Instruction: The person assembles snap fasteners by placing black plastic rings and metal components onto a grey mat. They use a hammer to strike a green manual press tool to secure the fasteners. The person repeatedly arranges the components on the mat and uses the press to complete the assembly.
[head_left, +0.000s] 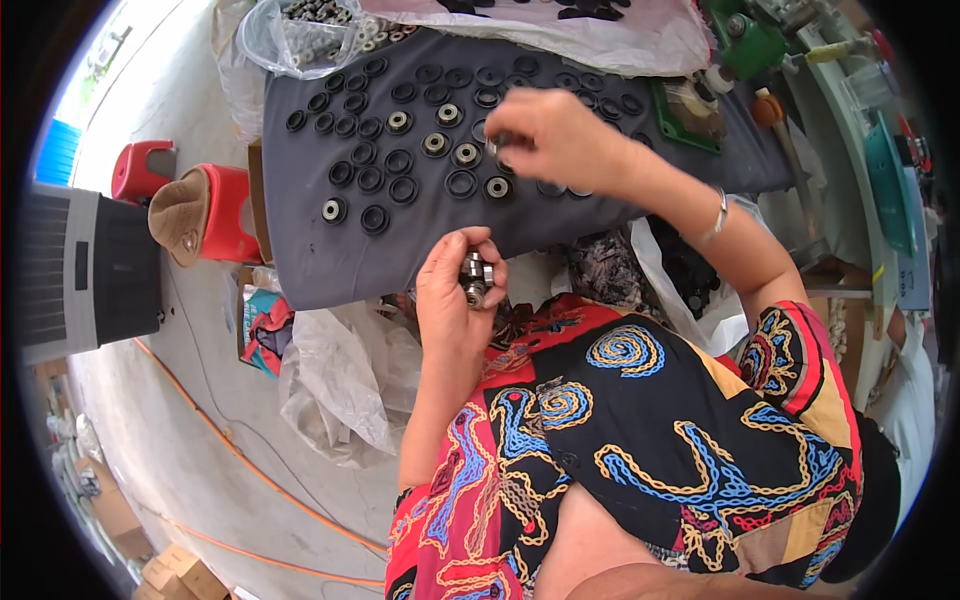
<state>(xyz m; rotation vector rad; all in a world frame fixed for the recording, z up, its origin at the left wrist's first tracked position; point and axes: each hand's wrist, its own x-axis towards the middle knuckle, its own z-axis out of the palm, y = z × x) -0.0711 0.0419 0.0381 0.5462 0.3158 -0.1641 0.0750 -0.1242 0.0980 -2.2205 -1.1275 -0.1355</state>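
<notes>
My left hand [448,285] is cupped near the table's front edge, closed round several small metal bearings [474,268]. Over the middle of the grey cloth [310,250], my right hand [565,140] pinches a small metal bearing [493,146] at its fingertips, right by the black rings. Part of that bearing is hidden by the fingers. Many black rings [403,190] lie spread over the cloth. Several hold a bearing in their centre, such as one ring with a bearing [466,155] left of my right fingertips and another [498,187] just below them.
A clear plastic tub [262,45] with bagged metal parts stands at the back left. Behind the rings lies a white sheet [640,45] with black pieces. Green machine parts [752,48] and a hammer [768,108] are at the right. Red stools [228,225] stand left of the table.
</notes>
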